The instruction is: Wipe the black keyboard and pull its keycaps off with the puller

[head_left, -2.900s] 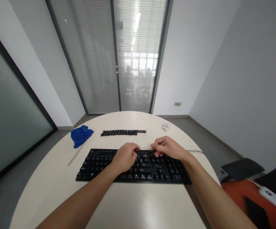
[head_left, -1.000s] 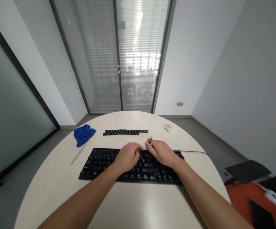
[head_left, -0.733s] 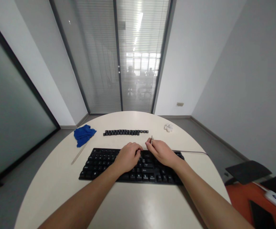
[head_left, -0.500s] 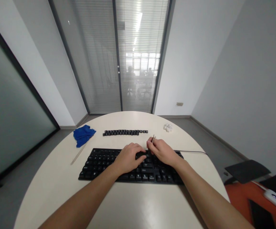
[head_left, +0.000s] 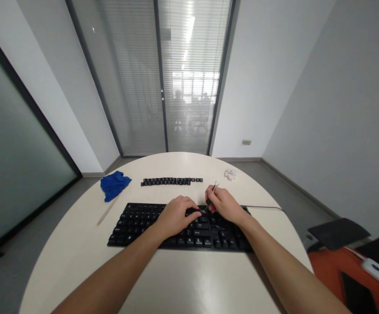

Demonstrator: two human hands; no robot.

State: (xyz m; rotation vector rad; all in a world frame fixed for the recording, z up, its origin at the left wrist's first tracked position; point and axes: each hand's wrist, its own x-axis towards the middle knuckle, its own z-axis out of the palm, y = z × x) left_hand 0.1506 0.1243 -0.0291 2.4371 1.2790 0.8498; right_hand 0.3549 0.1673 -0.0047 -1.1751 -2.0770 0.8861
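Note:
A black keyboard (head_left: 137,222) lies across the table in front of me, its keys facing up. My left hand (head_left: 178,216) rests on its middle, thumb and forefinger apart, with nothing visible between them. Just to the right, my right hand (head_left: 222,204) is closed around a small keycap puller (head_left: 214,187) with a dark body and thin wire ends. Its lower wires reach down to the keyboard's top row, near my left fingertips. My hands hide part of the keys beneath them.
Several loose black keycaps (head_left: 168,181) stand in two rows behind the keyboard. A blue cloth (head_left: 114,185) and a thin wooden stick (head_left: 107,211) lie at left. Crumpled white tissue (head_left: 230,174) sits at the back right. The keyboard cable (head_left: 264,207) runs right. An orange chair (head_left: 329,279) stands beside the table.
My right hand has shifted slightly to the right and turned with the keycap puller, so its lower wires now show. The left hand has stayed almost still.

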